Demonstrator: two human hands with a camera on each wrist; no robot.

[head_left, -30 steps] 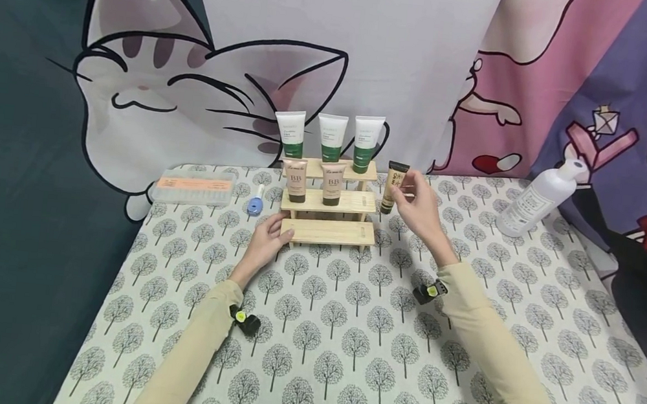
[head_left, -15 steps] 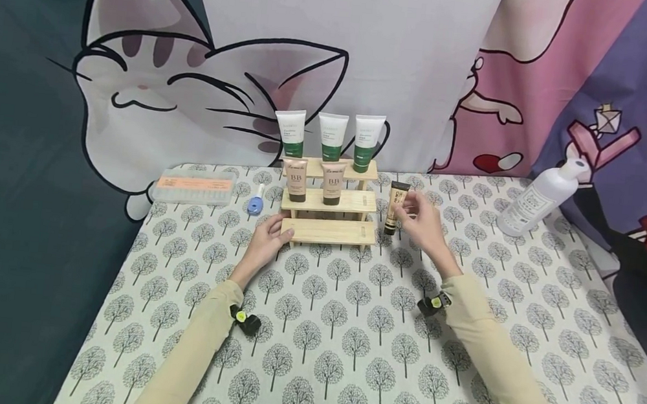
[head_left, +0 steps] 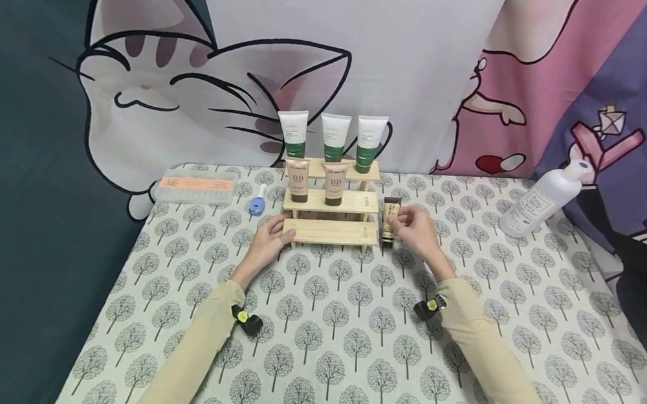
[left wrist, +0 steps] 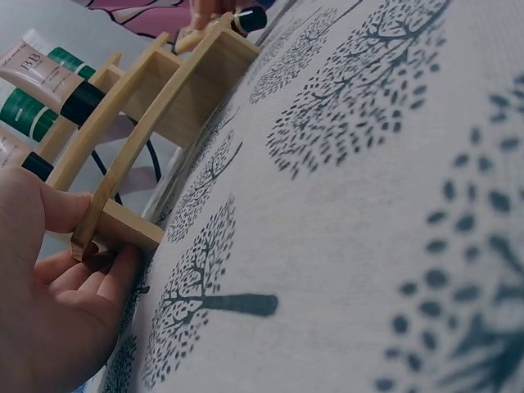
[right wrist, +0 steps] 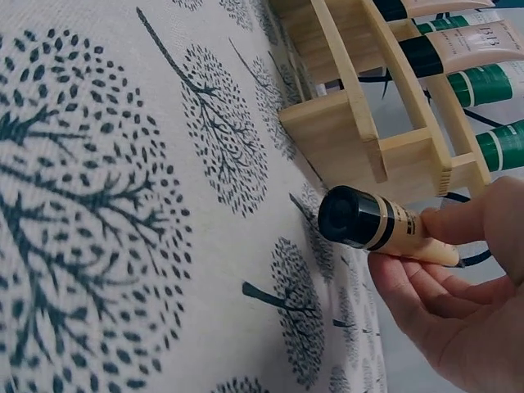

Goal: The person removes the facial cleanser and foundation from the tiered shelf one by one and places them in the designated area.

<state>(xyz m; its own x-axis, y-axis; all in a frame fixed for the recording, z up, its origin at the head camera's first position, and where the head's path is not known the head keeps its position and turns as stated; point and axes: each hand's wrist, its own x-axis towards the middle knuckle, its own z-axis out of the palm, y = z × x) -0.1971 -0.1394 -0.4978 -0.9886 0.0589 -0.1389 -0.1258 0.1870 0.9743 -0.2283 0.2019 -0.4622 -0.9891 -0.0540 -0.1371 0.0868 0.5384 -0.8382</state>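
Note:
A three-step wooden display stand (head_left: 329,231) stands mid-table. My left hand (head_left: 267,241) grips the left end of its lowest step, thumb on top and fingers underneath, as the left wrist view shows. My right hand (head_left: 418,234) pinches a small gold tube with a black cap (right wrist: 389,225), cap down, just right of the stand. On the middle step stand two pink BB cream tubes (head_left: 334,183), at its left and centre. The top step bears three white-and-green tubes (head_left: 369,142) in a row. Bare wood shows along the lowest step.
A flat clear plastic box with an orange label (head_left: 195,188) lies at the back left. Between it and the stand lies a small blue-and-white item (head_left: 257,201). A white pump bottle (head_left: 543,198) stands at the back right. A printed curtain (head_left: 417,74) hangs behind the table.
My right hand has brought the gold tube down and toward the front, from beside the upper steps to beside the lowest step. My left hand has kept its grip on the stand.

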